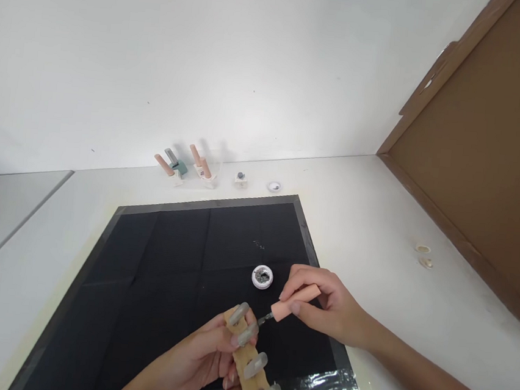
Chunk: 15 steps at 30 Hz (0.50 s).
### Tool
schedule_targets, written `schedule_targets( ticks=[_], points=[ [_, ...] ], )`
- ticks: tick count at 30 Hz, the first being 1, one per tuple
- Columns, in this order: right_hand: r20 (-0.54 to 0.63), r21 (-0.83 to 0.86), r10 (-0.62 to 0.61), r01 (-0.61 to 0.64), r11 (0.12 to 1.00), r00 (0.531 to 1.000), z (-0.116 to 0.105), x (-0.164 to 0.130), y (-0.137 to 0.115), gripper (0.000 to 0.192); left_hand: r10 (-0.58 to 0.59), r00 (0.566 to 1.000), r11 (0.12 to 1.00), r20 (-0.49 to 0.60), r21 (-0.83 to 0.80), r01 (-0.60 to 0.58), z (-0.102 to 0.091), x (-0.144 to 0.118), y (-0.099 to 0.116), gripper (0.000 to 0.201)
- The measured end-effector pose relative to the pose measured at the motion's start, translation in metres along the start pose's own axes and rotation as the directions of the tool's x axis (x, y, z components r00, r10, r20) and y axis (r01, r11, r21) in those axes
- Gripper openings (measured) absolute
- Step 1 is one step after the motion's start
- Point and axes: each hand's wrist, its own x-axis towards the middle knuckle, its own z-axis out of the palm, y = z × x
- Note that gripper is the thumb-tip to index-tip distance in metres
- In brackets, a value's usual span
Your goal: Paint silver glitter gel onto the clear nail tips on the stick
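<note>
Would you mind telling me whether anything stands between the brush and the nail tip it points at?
Nothing visible does: the brush in the right hand ends beside that nail tip on the strip in the left hand.

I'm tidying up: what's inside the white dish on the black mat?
The dish holds silvery-grey material with dark patches. The bottom beneath that material is covered and cannot be seen.

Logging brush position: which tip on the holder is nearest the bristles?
The second tip from the far end of the holder; other tips lie farther from the brush.
</note>
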Motion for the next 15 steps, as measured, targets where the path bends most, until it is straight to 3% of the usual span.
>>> schedule_targets(
  ticks=[3,8,15],
  points=[
    [-0.008,0.046,0.005,-0.004,0.999,1.0,-0.0009,0.0003,-0.0005,0.01,0.011,1.0,1.0,-0.022,0.012,-0.011,0.0005,0.0002,-0.0004,0.015],
    [0.081,0.103,-0.019,0.011,0.995,0.996,0.0023,0.0005,-0.0044,0.012,-0.026,0.997,0.997,-0.068,0.065,0.03,0.001,0.0005,-0.0011,0.015],
    [0.041,0.122,0.124,-0.128,0.984,0.991,0.003,0.0009,0.0022,0.007,-0.033,0.997,0.997,-0.066,0.071,0.038,-0.0019,0.0007,-0.0029,0.013]
  ],
)
